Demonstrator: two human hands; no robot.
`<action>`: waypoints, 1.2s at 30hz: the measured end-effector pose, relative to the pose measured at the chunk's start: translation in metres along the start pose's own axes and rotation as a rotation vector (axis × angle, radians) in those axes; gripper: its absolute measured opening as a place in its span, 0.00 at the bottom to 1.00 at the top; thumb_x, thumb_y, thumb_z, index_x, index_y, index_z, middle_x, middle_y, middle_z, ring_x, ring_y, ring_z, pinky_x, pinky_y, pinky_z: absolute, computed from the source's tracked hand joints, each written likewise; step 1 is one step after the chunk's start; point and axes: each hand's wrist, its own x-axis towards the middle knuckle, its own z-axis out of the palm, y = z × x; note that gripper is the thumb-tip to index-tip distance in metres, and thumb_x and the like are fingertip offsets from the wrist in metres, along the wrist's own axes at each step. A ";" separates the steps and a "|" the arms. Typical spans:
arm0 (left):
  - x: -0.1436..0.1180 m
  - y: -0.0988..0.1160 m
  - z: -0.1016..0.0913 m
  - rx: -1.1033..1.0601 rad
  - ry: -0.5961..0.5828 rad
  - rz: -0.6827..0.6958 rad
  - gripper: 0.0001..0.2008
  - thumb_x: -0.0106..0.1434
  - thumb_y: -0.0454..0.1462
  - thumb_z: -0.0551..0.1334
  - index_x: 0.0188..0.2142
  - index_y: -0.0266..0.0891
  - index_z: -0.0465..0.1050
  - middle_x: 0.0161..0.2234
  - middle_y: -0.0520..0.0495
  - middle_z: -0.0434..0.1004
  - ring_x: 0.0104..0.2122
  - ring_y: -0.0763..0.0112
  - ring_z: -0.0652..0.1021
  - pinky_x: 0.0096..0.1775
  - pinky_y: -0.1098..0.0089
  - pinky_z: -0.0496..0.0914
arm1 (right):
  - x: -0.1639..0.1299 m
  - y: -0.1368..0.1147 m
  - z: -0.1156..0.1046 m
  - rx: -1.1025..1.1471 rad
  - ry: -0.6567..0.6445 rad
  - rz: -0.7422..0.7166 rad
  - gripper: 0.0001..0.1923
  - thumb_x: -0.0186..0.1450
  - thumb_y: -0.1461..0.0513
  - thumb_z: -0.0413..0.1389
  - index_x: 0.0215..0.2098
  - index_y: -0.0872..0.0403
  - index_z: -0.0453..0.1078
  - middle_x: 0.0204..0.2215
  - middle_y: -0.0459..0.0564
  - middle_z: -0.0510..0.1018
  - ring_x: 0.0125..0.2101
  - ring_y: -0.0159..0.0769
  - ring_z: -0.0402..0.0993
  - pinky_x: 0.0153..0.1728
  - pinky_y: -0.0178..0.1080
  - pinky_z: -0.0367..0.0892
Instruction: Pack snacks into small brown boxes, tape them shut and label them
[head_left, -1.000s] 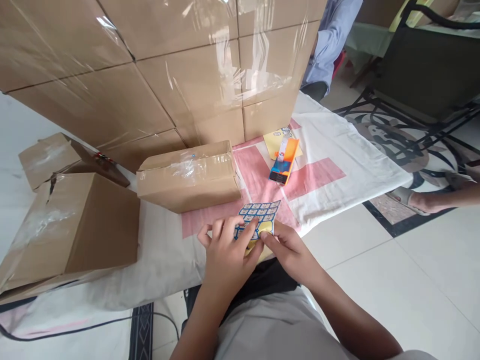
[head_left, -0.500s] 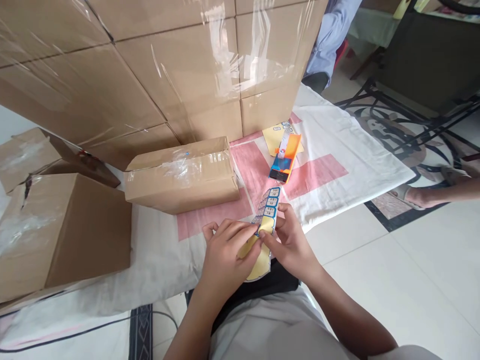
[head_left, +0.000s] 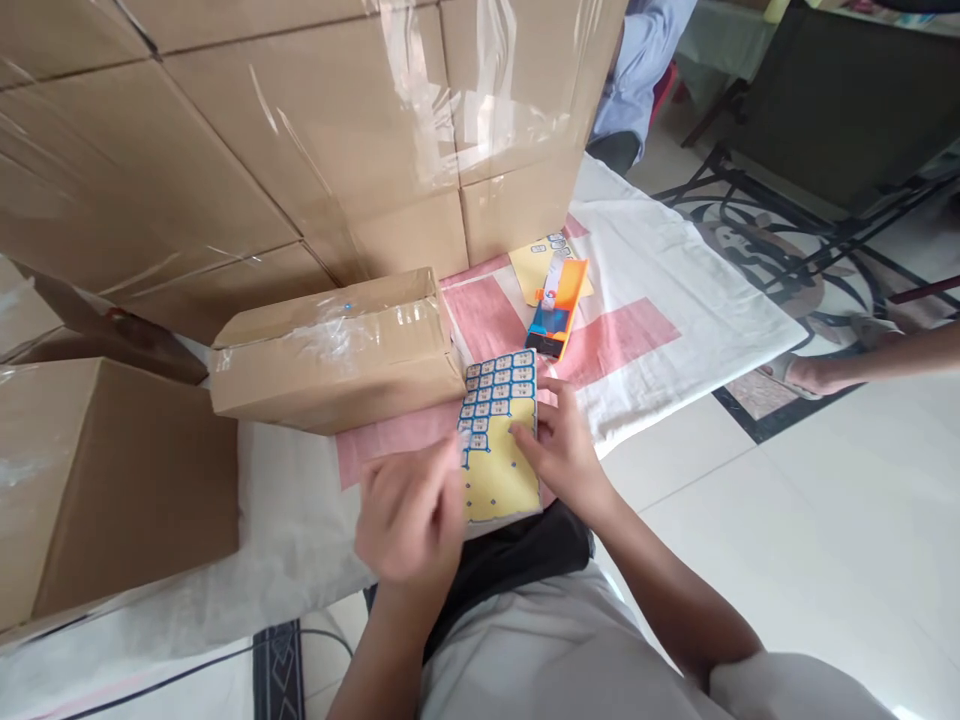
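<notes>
sticker sheet (head_left: 499,440) handling is the step judged to be in hand. the sheet, yellow with rows of small blue-bordered labels on its far half and bare backing on its near half, is laid flat on the cloth at the near edge of the worktop (head_left: 675,270), just in front of the person's lap. it is pinned by the right hand (head_left: 564,450), whose fingertips are pressed on its right edge in a loose, half-curled pose rather than a full grip. the left hand (head_left: 409,515) is held just beside the sheet's left edge; it is blurred, its fingers appear bent, and whether a peeled label is pinched between them cannot be told.

the next move is judged to call for a fine fingertip pinch at a label's corner while the sheet is kept pinned flat, so that the backing is not lifted or creased.

a small taped carton (head_left: 334,350) is set just left of the sheet's far end, touching or nearly so. an orange and blue packet (head_left: 556,310) is lying beyond the sheet, partly on a second yellow sheet (head_left: 532,268).

the worktop is covered by a white cloth with pink bands. a wall of film-wrapped cartons (head_left: 300,130) is stacked across the back, and a large brown box (head_left: 105,480) is placed at the left. pale floor tiles, a dark metal chair frame (head_left: 817,150), a person's blue sleeve (head_left: 637,70) and another person's foot (head_left: 817,375) are visible at the right.
</notes>
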 end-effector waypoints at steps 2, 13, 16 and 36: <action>-0.004 0.011 0.008 -0.053 -0.142 0.196 0.18 0.65 0.26 0.64 0.53 0.40 0.77 0.43 0.43 0.84 0.39 0.65 0.82 0.43 0.63 0.68 | 0.011 0.007 -0.002 -0.050 -0.003 0.013 0.28 0.63 0.57 0.62 0.54 0.46 0.52 0.37 0.46 0.82 0.32 0.38 0.79 0.33 0.41 0.72; -0.004 -0.010 0.013 -0.024 -0.123 0.054 0.14 0.64 0.34 0.68 0.50 0.46 0.79 0.38 0.46 0.71 0.36 0.67 0.74 0.41 0.63 0.68 | 0.014 0.005 -0.007 0.222 -0.102 0.047 0.30 0.59 0.53 0.68 0.53 0.47 0.59 0.39 0.48 0.82 0.33 0.39 0.80 0.35 0.43 0.75; 0.000 -0.021 0.016 -0.005 -0.170 -0.033 0.15 0.64 0.36 0.69 0.50 0.43 0.77 0.40 0.45 0.75 0.39 0.64 0.77 0.43 0.61 0.70 | 0.008 -0.001 -0.007 0.244 -0.214 0.077 0.23 0.60 0.49 0.67 0.47 0.50 0.70 0.41 0.50 0.82 0.38 0.42 0.80 0.39 0.44 0.76; -0.001 0.018 -0.039 -0.008 -0.358 0.183 0.14 0.72 0.46 0.60 0.48 0.44 0.78 0.48 0.42 0.77 0.49 0.56 0.71 0.58 0.48 0.57 | -0.010 -0.034 0.038 -0.569 -0.512 -0.759 0.06 0.70 0.63 0.56 0.35 0.51 0.62 0.32 0.46 0.72 0.32 0.35 0.67 0.35 0.40 0.67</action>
